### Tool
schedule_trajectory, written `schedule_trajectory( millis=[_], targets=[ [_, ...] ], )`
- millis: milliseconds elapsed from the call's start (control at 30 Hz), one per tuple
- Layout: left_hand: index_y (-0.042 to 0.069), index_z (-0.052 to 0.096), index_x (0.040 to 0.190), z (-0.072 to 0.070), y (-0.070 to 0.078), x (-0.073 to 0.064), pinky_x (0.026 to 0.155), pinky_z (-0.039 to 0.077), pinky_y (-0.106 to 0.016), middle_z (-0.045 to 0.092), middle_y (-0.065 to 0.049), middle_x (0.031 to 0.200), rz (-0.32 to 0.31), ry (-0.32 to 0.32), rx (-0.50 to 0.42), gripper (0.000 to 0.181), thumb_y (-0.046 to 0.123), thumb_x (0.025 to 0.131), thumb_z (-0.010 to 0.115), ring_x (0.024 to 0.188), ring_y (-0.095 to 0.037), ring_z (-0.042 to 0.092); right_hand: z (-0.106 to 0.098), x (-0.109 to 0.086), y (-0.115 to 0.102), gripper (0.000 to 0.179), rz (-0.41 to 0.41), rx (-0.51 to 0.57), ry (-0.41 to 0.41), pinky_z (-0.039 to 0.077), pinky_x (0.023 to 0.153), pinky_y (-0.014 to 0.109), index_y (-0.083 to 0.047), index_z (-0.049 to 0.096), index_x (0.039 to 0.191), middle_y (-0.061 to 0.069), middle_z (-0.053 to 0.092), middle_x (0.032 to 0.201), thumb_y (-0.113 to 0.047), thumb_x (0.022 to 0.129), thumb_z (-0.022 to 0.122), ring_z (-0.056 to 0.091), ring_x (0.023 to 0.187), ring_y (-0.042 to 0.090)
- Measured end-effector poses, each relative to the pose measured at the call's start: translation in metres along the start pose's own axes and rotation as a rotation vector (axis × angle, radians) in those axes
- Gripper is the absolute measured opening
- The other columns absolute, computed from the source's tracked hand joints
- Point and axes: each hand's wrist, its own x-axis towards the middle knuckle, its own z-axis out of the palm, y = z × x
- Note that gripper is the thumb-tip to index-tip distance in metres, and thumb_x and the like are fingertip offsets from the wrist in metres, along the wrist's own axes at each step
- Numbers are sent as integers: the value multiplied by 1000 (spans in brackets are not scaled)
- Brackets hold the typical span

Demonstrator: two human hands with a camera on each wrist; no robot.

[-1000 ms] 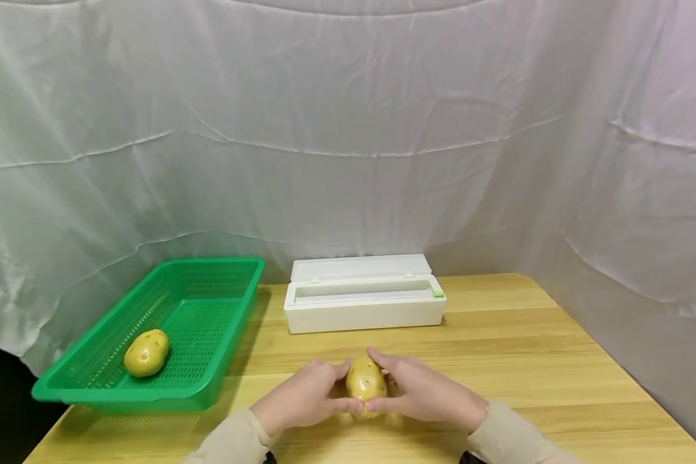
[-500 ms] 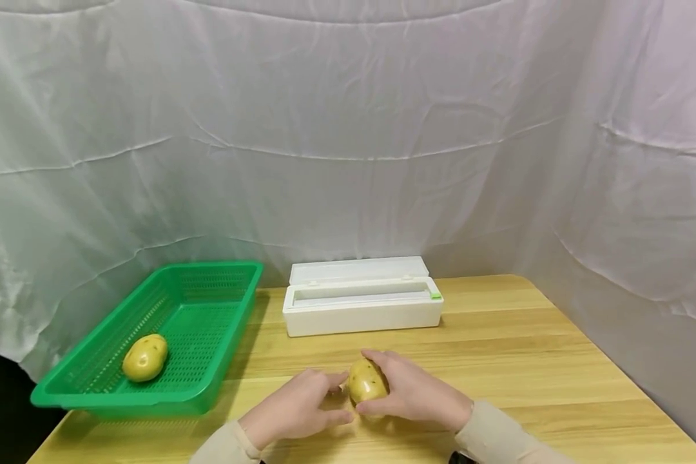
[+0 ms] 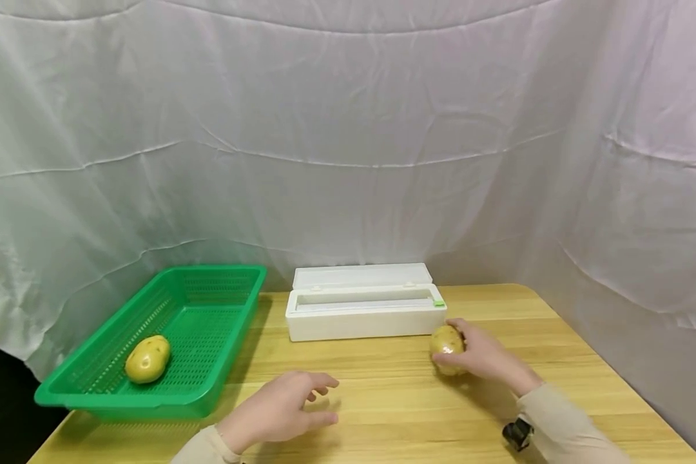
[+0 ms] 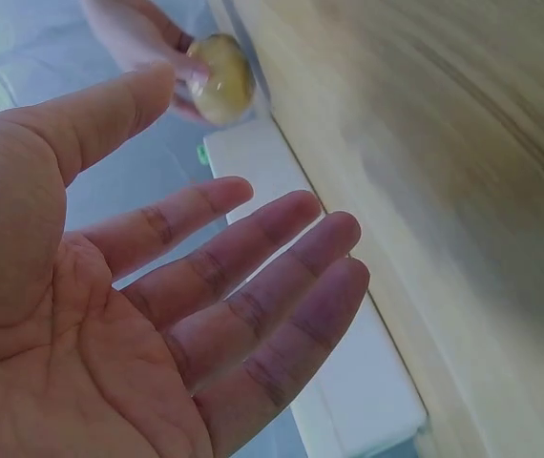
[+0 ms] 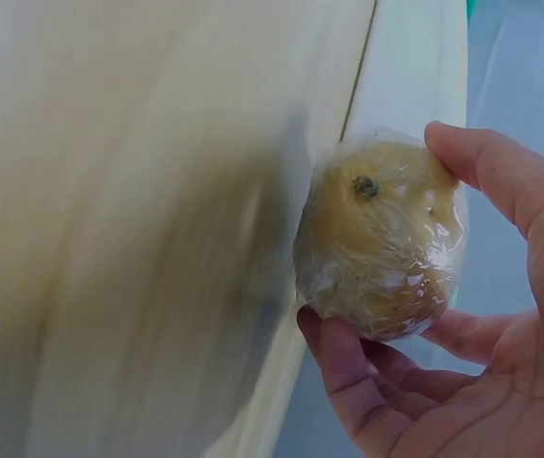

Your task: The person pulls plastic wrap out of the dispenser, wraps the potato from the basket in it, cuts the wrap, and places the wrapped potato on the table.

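My right hand (image 3: 484, 353) holds a potato (image 3: 447, 346) between thumb and fingers, close to the right front corner of the white box. In the right wrist view, clear plastic wrap covers this potato (image 5: 382, 239), crinkled and shiny, with a dark spot on its skin. My left hand (image 3: 284, 407) is over the front middle of the table, fingers relaxed and spread, holding nothing. Its bare palm (image 4: 110, 353) faces the camera in the left wrist view, with the right hand and potato beyond. A second potato (image 3: 147, 359) lies in the green basket (image 3: 209, 401) at the left.
A long white box (image 3: 367, 326) stands at the back middle, its lid (image 3: 362, 276) raised behind it and a small green piece (image 3: 439, 303) at its right end. The wooden table (image 3: 557, 386) ends at a grey-white curtain (image 3: 348, 129) behind and at the right.
My left hand has let go of the wrapped potato and drawn back slightly left. The right hand has carried the potato to the right and farther back, beside the white box.
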Motion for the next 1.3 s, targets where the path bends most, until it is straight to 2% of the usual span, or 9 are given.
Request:
schedule_trajectory(
  millis=[233, 367, 467, 667, 933, 1300],
  targets=[
    [9, 70, 137, -9, -9, -9, 85, 62, -36, 78, -11, 126, -15, 26, -32, 53, 43, 98, 78, 102, -27, 77, -36, 10, 51, 99, 72, -96, 50, 57, 98, 63, 20, 34, 153, 45, 57, 138, -44, 93, 82, 66, 118, 52],
    [7, 70, 137, -15, -12, -11, 86, 63, -38, 77, -14, 127, -8, 28, -49, 53, 43, 99, 77, 103, -30, 77, -51, 12, 70, 100, 106, -146, 76, 53, 102, 69, 22, 33, 153, 49, 50, 144, -45, 95, 79, 58, 126, 63],
    [7, 71, 136, -17, -12, -11, 86, 63, -38, 77, -15, 127, -1, 25, -45, 54, 45, 99, 77, 103, -30, 78, -58, 12, 79, 100, 134, -167, 73, 50, 103, 71, 23, 32, 153, 50, 47, 146, -47, 97, 76, 53, 130, 66],
    [7, 71, 135, -20, -10, -11, 85, 63, -38, 77, -16, 126, -3, 33, -37, 49, 40, 99, 78, 102, -31, 78, -62, 10, 82, 103, 163, -166, 50, 48, 106, 72, 24, 30, 154, 50, 43, 149, -50, 98, 75, 48, 134, 67],
    [8, 72, 134, -21, -10, -10, 83, 63, -37, 77, -15, 124, 5, 45, -38, 47, 38, 98, 79, 100, -31, 78, -62, 7, 77, 107, 140, -193, 34, 48, 106, 72, 27, 23, 155, 52, 40, 150, -51, 99, 73, 49, 134, 67],
    [8, 72, 133, -22, -13, -10, 83, 63, -36, 78, -15, 124, 7, 47, -46, 47, 38, 99, 78, 100, -31, 78, -60, 5, 87, 109, 145, -196, 50, 50, 103, 71, 26, 21, 156, 52, 40, 150, -53, 100, 70, 49, 133, 68]
  ],
)
